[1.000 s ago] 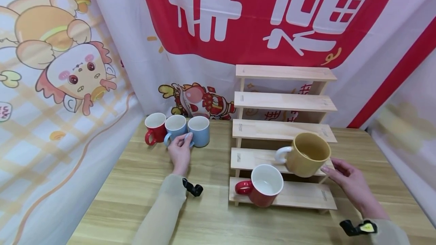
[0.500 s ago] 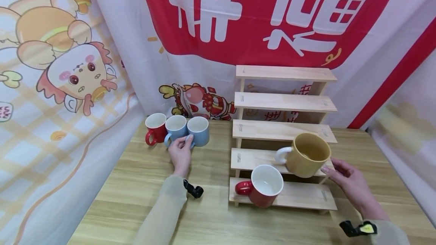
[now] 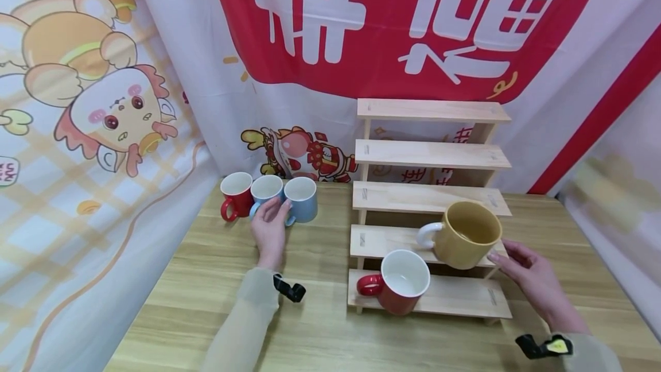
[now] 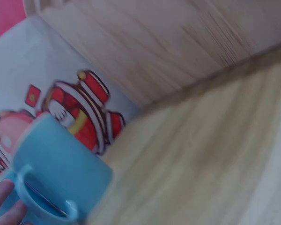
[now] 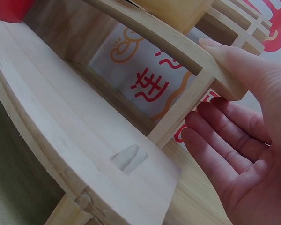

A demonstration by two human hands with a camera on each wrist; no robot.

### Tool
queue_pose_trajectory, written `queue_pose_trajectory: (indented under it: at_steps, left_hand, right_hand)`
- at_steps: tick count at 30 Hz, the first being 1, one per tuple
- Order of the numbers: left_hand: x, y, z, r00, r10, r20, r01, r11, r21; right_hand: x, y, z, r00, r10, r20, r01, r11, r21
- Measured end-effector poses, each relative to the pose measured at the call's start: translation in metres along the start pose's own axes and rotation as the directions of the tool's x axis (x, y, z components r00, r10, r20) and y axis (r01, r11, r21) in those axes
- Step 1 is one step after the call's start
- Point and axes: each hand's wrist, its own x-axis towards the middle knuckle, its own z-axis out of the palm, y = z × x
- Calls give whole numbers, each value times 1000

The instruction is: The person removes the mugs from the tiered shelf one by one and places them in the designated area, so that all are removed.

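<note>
My left hand (image 3: pixel 268 234) is at the two light blue mugs, its fingers in front of the middle mug (image 3: pixel 265 187) and beside the handle of the right mug (image 3: pixel 302 200). In the left wrist view, the fingers (image 4: pixel 2 190) show next to that blue mug (image 4: pixel 61 161), outside its handle loop. My right hand (image 3: pixel 532 280) holds the right end of a stepped wooden shelf (image 3: pixel 431 197), the thumb (image 5: pixel 239 58) on a step's end and the other fingers below. A tan mug with a white handle (image 3: pixel 467 240) stands on the second step up.
A red mug (image 3: pixel 237 197) stands left of the blue ones, against the back of the wooden table (image 3: pixel 206 291). Another red mug, white inside (image 3: pixel 400 289), sits on the lowest step. A printed cloth (image 3: pixel 310 108) hangs behind, and the upper steps hold nothing.
My left hand has let go of the right blue mug's handle and shifted slightly left, over the middle mug's front. My right hand and the shelf have stayed put.
</note>
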Motion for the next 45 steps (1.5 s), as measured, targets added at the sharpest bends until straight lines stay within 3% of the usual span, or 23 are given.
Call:
queue_pose_trajectory:
  at_steps: [6, 12, 16, 20, 24, 28, 35, 41, 45]
  left_hand:
    - [-4, 28, 2, 997, 72, 40, -70, 997, -30]
    - [-19, 64, 9, 987, 114, 109, -108, 993, -55]
    - [-34, 85, 19, 973, 148, 176, -131, 986, -108]
    - [-50, 98, 29, 949, 190, 252, -156, 976, -150]
    - [-68, 108, 39, 913, 242, 330, -188, 964, -187]
    - [-85, 115, 51, 870, 249, 426, -173, 962, -211]
    - [-111, 113, 71, 787, 185, 588, -105, 980, -168]
    - [-131, 106, 86, 731, 135, 669, -88, 991, -103]
    - [-138, 99, 97, 681, 88, 727, -91, 995, -35]
  right_hand:
    - [-1, -1, 0, 1000, 7, 4, -7, 1000, -18]
    - [-1, -1, -1, 1000, -11, -7, 11, 1000, 20]
    - [-1, -1, -1, 1000, -4, -5, 4, 1000, 19]
    - [0, -1, -1, 1000, 7, -2, -7, 1000, 14]
    - [-1, -1, -1, 1000, 1, -6, -1, 1000, 18]
    - [-1, -1, -1, 1000, -13, -10, 13, 999, 43]
    - [0, 0, -1, 1000, -5, -9, 6, 999, 40]
    - [1, 1, -1, 1000, 0, -2, 0, 997, 74]
    - [0, 2, 0, 1000, 4, 2, -4, 996, 89]
